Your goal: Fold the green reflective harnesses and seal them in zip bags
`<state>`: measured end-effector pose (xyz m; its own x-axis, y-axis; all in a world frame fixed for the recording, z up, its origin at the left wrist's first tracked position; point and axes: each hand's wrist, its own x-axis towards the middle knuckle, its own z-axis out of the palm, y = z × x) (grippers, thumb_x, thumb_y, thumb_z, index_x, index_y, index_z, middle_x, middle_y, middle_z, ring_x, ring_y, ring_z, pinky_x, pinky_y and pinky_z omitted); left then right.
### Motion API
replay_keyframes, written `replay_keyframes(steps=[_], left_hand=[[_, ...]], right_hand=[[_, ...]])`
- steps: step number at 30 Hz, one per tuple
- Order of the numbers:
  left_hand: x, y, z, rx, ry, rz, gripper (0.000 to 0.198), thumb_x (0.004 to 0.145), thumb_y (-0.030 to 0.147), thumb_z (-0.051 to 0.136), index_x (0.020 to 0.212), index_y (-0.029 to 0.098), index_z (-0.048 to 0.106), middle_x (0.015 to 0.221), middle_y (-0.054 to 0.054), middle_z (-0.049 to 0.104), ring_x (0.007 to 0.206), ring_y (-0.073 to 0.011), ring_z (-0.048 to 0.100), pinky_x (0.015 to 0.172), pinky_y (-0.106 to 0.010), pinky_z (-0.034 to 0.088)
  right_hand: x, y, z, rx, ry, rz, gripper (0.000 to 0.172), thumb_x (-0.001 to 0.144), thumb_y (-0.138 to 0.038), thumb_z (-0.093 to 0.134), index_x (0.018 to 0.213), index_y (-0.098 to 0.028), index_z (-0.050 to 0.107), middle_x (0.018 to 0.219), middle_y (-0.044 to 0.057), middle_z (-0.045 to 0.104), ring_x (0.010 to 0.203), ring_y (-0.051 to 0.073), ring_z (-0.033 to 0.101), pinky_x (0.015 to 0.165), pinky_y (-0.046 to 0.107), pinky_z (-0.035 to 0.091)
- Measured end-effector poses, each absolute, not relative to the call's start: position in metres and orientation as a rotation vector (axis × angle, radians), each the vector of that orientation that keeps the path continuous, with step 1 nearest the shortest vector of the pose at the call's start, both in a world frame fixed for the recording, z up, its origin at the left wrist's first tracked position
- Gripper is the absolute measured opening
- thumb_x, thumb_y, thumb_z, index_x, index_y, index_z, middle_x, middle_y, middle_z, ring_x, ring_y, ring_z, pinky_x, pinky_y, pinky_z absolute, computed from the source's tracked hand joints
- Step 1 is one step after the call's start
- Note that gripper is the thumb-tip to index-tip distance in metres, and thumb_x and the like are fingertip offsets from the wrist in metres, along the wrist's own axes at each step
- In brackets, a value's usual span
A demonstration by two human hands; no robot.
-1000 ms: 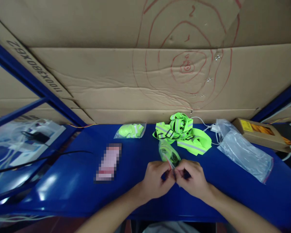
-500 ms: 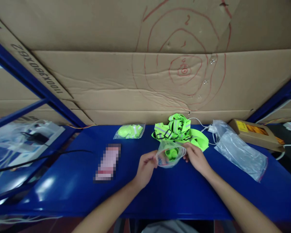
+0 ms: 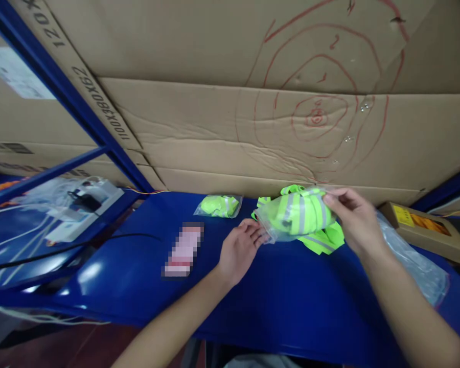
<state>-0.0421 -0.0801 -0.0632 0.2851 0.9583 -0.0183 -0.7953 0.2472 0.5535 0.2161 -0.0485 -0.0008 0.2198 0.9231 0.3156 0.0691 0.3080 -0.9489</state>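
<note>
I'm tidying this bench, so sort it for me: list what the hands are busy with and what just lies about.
In hand: stuffed bag of neon reflective straps, gripped by the right hand, left hand at its mouth; loose neon straps beneath.

Lying about: small filled bag, empty clear bag, cardboard box, pink item, black cable.

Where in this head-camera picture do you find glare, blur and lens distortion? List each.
Head view: glare whitens the blue table at left; the right hand and the bagged vest it holds are softly blurred; a pink patch is pixelated; the cardboard wall bows toward the edges.
</note>
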Motion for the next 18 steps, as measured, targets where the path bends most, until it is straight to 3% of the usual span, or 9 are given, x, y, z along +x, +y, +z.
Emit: replay_keyframes(steps=[3, 8, 12, 18], left_hand=[[-0.039, -0.079, -0.072, 0.544, 0.472, 1.162, 0.018, 0.082, 0.031, 0.066, 0.091, 0.016, 0.068, 0.101, -0.009, 0.068, 0.098, -0.0226, 0.064, 0.088, -0.034, 0.05], [-0.036, -0.079, -0.083, 0.607, 0.646, 1.07, 0.009, 0.077, 0.024, 0.063, 0.081, 0.017, 0.06, 0.086, -0.005, 0.063, 0.076, -0.016, 0.059, 0.067, -0.028, 0.044], [-0.034, -0.078, -0.084, 0.624, 0.717, 1.025, 0.008, 0.075, 0.022, 0.061, 0.077, 0.017, 0.056, 0.078, -0.002, 0.058, 0.066, -0.0126, 0.053, 0.061, -0.026, 0.039], [-0.032, -0.075, -0.09, 0.665, 0.765, 1.009, 0.01, 0.074, 0.024, 0.061, 0.077, 0.017, 0.056, 0.073, 0.0, 0.056, 0.063, -0.0115, 0.051, 0.059, -0.025, 0.037]], right_hand=[[0.221, -0.032, 0.051, -1.127, -1.427, 0.371, 0.029, 0.074, -0.038, 0.088, 0.091, -0.018, 0.076, 0.086, 0.004, 0.075, 0.071, 0.014, 0.064, 0.067, 0.027, 0.051], [0.237, -0.015, 0.104, -1.074, -1.438, -0.311, 0.027, 0.084, -0.033, 0.08, 0.098, -0.011, 0.077, 0.09, 0.011, 0.074, 0.069, 0.011, 0.06, 0.065, 0.026, 0.046], [0.263, -0.002, 0.097, -1.316, -1.541, -0.376, 0.02, 0.084, -0.03, 0.077, 0.093, -0.011, 0.078, 0.077, 0.008, 0.072, 0.062, 0.01, 0.057, 0.06, 0.025, 0.041], [0.286, 0.012, 0.066, -1.248, -0.941, -0.462, 0.022, 0.074, -0.026, 0.082, 0.089, -0.01, 0.074, 0.076, 0.007, 0.07, 0.061, 0.015, 0.06, 0.059, 0.028, 0.046]])
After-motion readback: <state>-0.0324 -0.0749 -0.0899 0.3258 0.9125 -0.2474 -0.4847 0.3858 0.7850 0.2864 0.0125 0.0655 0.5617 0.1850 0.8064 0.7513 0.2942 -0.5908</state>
